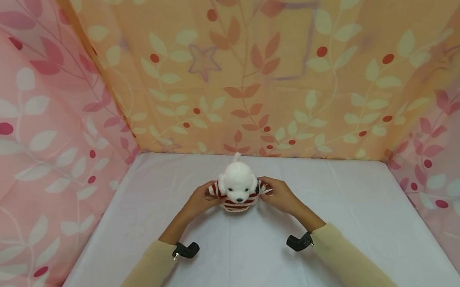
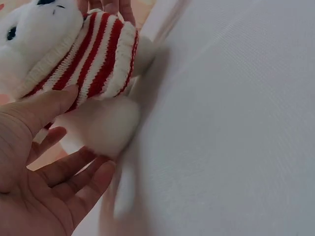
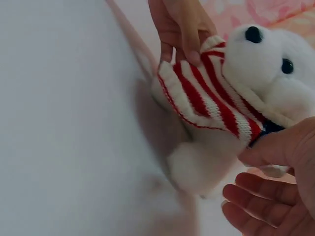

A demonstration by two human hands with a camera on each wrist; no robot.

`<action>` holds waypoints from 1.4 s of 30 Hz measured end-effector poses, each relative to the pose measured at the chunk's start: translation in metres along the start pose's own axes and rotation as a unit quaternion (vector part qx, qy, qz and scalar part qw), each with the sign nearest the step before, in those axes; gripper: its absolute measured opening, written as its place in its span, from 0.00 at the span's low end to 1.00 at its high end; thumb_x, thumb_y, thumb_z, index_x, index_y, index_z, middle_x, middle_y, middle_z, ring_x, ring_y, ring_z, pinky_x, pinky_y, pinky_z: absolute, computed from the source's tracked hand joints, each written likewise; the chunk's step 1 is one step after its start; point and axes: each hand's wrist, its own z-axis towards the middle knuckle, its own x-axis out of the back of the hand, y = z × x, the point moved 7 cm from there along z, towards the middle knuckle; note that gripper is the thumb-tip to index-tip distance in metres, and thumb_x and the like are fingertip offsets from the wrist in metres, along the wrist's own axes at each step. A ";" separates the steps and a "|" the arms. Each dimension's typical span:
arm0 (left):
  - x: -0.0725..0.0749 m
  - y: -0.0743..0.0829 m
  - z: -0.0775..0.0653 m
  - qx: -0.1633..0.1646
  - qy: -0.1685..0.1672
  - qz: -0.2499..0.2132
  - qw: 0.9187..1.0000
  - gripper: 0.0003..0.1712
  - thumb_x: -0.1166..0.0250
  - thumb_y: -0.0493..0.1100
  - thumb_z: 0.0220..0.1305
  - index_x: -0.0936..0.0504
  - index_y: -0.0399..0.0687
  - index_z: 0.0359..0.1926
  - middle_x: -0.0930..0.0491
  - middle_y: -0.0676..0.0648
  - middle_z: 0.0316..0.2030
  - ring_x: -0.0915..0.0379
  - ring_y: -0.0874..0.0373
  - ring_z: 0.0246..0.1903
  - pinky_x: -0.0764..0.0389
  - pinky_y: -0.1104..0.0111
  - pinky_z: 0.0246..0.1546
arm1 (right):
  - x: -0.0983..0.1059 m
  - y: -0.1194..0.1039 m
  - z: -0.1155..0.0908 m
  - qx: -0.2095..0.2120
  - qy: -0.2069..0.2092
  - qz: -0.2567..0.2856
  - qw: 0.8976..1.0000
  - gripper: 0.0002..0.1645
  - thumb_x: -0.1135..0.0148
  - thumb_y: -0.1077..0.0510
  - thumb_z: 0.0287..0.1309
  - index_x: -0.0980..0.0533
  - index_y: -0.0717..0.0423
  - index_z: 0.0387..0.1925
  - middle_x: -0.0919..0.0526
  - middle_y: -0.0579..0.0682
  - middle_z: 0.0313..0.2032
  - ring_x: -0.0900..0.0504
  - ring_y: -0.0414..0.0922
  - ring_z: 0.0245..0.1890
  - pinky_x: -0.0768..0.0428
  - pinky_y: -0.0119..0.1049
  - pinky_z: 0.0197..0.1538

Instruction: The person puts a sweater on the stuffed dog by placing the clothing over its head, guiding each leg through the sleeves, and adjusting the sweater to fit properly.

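Plush dog (image 1: 238, 179) in red-&-white striped sweater (image 2: 98, 59) is resting upright on white desk (image 1: 235, 254), betw. both hands. Fingers of L hand (image 1: 202, 200) are gripping one side, R hand (image 1: 280, 195) is gripping the other; leaf-print fabric (image 1: 242, 74) is hanging behind.

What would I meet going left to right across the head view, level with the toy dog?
Pink cloth on the left → white tabletop → left hand → toy dog → right hand → white tabletop again → pink cloth on the right.
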 end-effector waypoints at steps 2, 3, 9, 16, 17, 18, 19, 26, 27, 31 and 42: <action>-0.003 -0.007 0.004 -0.001 0.005 0.011 1.000 0.34 0.24 0.43 0.59 0.24 0.45 0.66 0.19 0.43 0.58 0.20 0.48 0.54 0.19 0.55 0.52 | -0.008 0.002 0.000 0.002 -0.016 0.009 1.000 0.30 0.29 0.64 0.58 0.24 0.58 0.62 0.16 0.53 0.52 0.16 0.50 0.49 0.16 0.45 0.49; -0.004 -0.008 0.005 -0.001 0.007 0.017 1.000 0.33 0.24 0.43 0.60 0.23 0.44 0.65 0.19 0.43 0.58 0.20 0.48 0.54 0.19 0.55 0.53 | -0.011 0.003 -0.001 0.004 -0.017 0.009 1.000 0.30 0.28 0.62 0.58 0.24 0.58 0.62 0.16 0.53 0.51 0.16 0.50 0.49 0.16 0.43 0.49; -0.010 -0.009 0.012 -0.004 0.035 0.037 0.999 0.29 0.23 0.42 0.58 0.20 0.43 0.60 0.16 0.45 0.54 0.22 0.51 0.55 0.23 0.54 0.56 | -0.019 0.009 0.002 -0.016 0.016 0.001 1.000 0.29 0.25 0.60 0.55 0.21 0.60 0.58 0.14 0.54 0.49 0.16 0.50 0.50 0.15 0.43 0.48; -0.018 -0.002 0.019 0.009 0.058 0.035 0.998 0.17 0.23 0.41 0.57 0.14 0.44 0.48 0.13 0.48 0.44 0.19 0.56 0.45 0.21 0.58 0.49 | -0.020 0.011 0.007 -0.017 0.029 -0.024 0.999 0.28 0.27 0.61 0.54 0.21 0.63 0.57 0.14 0.56 0.50 0.16 0.53 0.51 0.17 0.48 0.49; -0.020 -0.001 0.020 0.009 0.055 0.036 0.998 0.16 0.23 0.41 0.57 0.13 0.44 0.46 0.13 0.48 0.42 0.19 0.57 0.43 0.20 0.59 0.47 | -0.019 0.012 0.007 -0.016 0.033 -0.027 0.999 0.27 0.27 0.61 0.54 0.20 0.63 0.56 0.14 0.56 0.49 0.16 0.52 0.50 0.17 0.48 0.49; -0.022 0.001 0.020 0.008 0.053 0.038 0.998 0.15 0.23 0.42 0.57 0.13 0.44 0.45 0.13 0.49 0.41 0.19 0.57 0.42 0.20 0.60 0.45 | -0.017 0.011 0.006 -0.013 0.039 -0.033 0.999 0.25 0.27 0.61 0.53 0.20 0.63 0.54 0.13 0.56 0.47 0.15 0.52 0.49 0.17 0.48 0.49; -0.024 0.003 0.019 0.006 0.051 0.038 0.998 0.15 0.23 0.44 0.58 0.13 0.44 0.44 0.13 0.49 0.40 0.19 0.58 0.41 0.20 0.61 0.44 | -0.016 0.011 0.006 -0.010 0.043 -0.037 0.998 0.24 0.27 0.60 0.53 0.19 0.63 0.52 0.13 0.55 0.46 0.15 0.51 0.48 0.17 0.48 0.48; -0.032 0.027 0.010 0.001 0.010 0.010 1.000 0.21 0.26 0.52 0.61 0.14 0.47 0.50 0.13 0.51 0.44 0.17 0.58 0.44 0.18 0.63 0.45 | 0.002 -0.002 -0.009 -0.025 0.040 -0.024 0.999 0.14 0.27 0.56 0.54 0.17 0.57 0.42 0.13 0.47 0.37 0.18 0.43 0.37 0.20 0.40 0.40; -0.033 0.031 0.007 0.002 0.001 0.001 1.000 0.21 0.26 0.53 0.62 0.14 0.46 0.51 0.13 0.50 0.45 0.17 0.58 0.45 0.18 0.62 0.45 | 0.005 -0.004 -0.012 -0.032 0.033 -0.015 0.999 0.14 0.26 0.55 0.54 0.17 0.56 0.41 0.13 0.46 0.36 0.19 0.42 0.35 0.20 0.39 0.38; -0.039 0.047 -0.003 0.024 -0.041 -0.030 0.998 0.21 0.28 0.53 0.64 0.14 0.44 0.51 0.13 0.49 0.45 0.17 0.57 0.40 0.16 0.54 0.40 | 0.012 -0.014 -0.026 -0.047 0.000 0.004 0.999 0.13 0.26 0.53 0.55 0.17 0.54 0.40 0.16 0.43 0.33 0.21 0.40 0.33 0.21 0.36 0.35; -0.061 0.075 -0.025 0.059 -0.163 -0.078 0.982 0.15 0.32 0.52 0.68 0.14 0.47 0.45 0.13 0.47 0.29 0.18 0.37 0.23 0.21 0.63 0.20 | 0.018 -0.028 -0.072 -0.147 -0.072 0.127 0.978 0.16 0.27 0.53 0.56 0.19 0.60 0.40 0.16 0.46 0.31 0.20 0.43 0.36 0.17 0.44 0.40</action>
